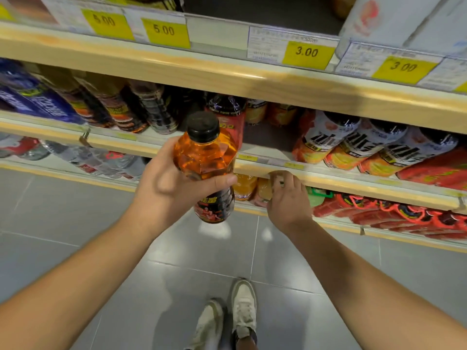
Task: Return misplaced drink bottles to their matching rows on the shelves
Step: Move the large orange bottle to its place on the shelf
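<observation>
Amber bottle point(206, 157) before red-labelled shelf bottle point(233, 122)

A bottle point(206, 157) stands upright in the left hand point(166, 183), before the middle shelf point(328, 178) and a gap point(265, 137) in its rows. To its right, the right hand point(286, 198) reaches beneath that shelf's edge among the lower-shelf bottles point(243, 185).

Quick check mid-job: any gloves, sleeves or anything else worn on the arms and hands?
No gloves on the left hand or the right hand. The left forearm and right forearm are bare to the frame edge, with no sleeves in view. No watch, bracelet or ring shows.
</observation>
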Tool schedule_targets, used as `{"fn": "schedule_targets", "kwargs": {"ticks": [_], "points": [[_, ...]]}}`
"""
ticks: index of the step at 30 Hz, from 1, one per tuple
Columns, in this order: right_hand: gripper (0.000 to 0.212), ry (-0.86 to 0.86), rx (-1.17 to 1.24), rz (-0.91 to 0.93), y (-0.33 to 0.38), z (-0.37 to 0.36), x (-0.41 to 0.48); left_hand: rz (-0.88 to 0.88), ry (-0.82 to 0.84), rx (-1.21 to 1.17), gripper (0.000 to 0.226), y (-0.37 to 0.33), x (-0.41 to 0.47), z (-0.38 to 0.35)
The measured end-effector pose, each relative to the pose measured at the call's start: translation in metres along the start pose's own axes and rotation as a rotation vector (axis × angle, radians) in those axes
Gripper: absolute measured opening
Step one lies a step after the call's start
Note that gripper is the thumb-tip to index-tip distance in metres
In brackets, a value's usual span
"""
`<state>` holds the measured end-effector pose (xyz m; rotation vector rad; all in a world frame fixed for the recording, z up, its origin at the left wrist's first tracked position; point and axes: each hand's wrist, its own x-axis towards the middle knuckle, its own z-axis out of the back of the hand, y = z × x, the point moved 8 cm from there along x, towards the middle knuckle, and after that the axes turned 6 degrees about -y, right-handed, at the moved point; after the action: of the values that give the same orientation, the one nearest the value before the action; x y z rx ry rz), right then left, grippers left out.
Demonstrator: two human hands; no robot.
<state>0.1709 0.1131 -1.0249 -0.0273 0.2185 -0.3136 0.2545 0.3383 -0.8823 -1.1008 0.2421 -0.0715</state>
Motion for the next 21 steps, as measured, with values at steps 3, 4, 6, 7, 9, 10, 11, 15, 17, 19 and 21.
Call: {"fn": "schedule_targets", "kwargs": {"ticks": [3,4,6,7,9,10,11,15,17,19,21], "points": [[0.067,-0.021,0.027,-0.018,0.020,0.001,0.004,-0.036,-0.021,-0.010,0.081,0.006,0.004,0.022],[0.067,-0.030,0.031,-0.024,0.025,0.000,0.005,-0.051,-0.030,-0.005,0.080,0.008,0.006,0.029],[0.068,-0.038,0.016,-0.031,0.036,0.000,0.008,-0.087,-0.050,0.001,0.079,0.012,0.011,0.045],[0.069,-0.034,0.012,-0.036,0.042,0.000,0.009,-0.099,-0.064,0.002,0.079,0.015,0.013,0.053],[0.067,-0.031,0.065,-0.080,0.048,0.004,0.010,-0.113,-0.076,0.007,0.081,0.017,0.018,0.066],[0.067,-0.028,0.090,-0.101,0.049,0.006,0.009,-0.122,-0.074,0.006,0.084,0.018,0.021,0.071],[0.069,-0.010,0.092,-0.115,0.050,0.007,0.009,-0.132,-0.073,0.002,0.088,0.019,0.025,0.075],[0.072,0.084,0.052,-0.145,0.055,0.012,0.013,-0.145,-0.088,-0.053,0.092,0.017,0.037,0.089],[0.065,0.094,0.053,-0.146,0.060,0.016,0.019,-0.158,-0.088,-0.084,0.092,0.016,0.043,0.092],[0.061,0.093,0.074,-0.124,0.069,0.017,0.024,-0.183,-0.073,-0.102,0.092,0.014,0.050,0.092],[0.062,0.090,0.093,-0.110,0.078,0.016,0.028,-0.209,-0.066,-0.106,0.093,0.013,0.054,0.091]]}}
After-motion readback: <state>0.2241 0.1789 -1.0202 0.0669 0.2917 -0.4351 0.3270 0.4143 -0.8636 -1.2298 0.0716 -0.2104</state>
